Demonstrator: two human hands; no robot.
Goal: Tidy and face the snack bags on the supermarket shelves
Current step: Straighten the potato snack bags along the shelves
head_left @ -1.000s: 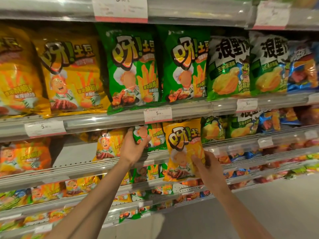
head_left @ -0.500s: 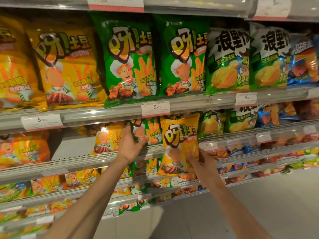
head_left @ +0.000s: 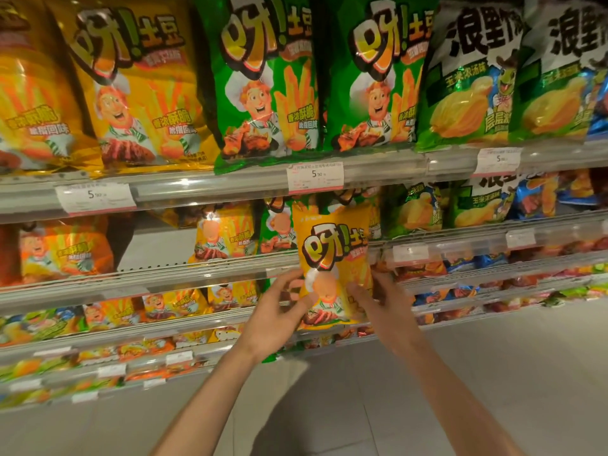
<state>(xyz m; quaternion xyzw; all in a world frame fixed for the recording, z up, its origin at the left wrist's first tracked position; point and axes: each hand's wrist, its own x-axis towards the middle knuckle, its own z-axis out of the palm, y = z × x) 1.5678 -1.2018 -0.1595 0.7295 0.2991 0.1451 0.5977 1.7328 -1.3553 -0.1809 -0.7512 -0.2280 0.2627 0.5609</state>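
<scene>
A small yellow snack bag (head_left: pixel 332 255) with a cartoon chef hangs upright in front of the second shelf, front facing me. My left hand (head_left: pixel 274 315) grips its lower left edge. My right hand (head_left: pixel 383 301) grips its lower right edge, thumb on the front. Behind the yellow bag on that shelf stands a small green bag (head_left: pixel 278 230) and beside it, to the left, another yellow bag (head_left: pixel 223 236). Large yellow bags (head_left: pixel 138 83) and green bags (head_left: pixel 263 77) fill the shelf above.
A price tag (head_left: pixel 315 177) on the shelf rail (head_left: pixel 197 189) sits just above the held bag. Green corn-chip bags (head_left: pixel 467 74) stand at upper right. A gap (head_left: pixel 151 245) opens left of the small yellow bag. Lower shelves (head_left: pixel 138 327) carry more bags. Pale floor (head_left: pixel 362 390) lies below.
My left hand has let go of the small green bag on the shelf and moved right onto the held yellow bag. The view has moved closer to the shelves.
</scene>
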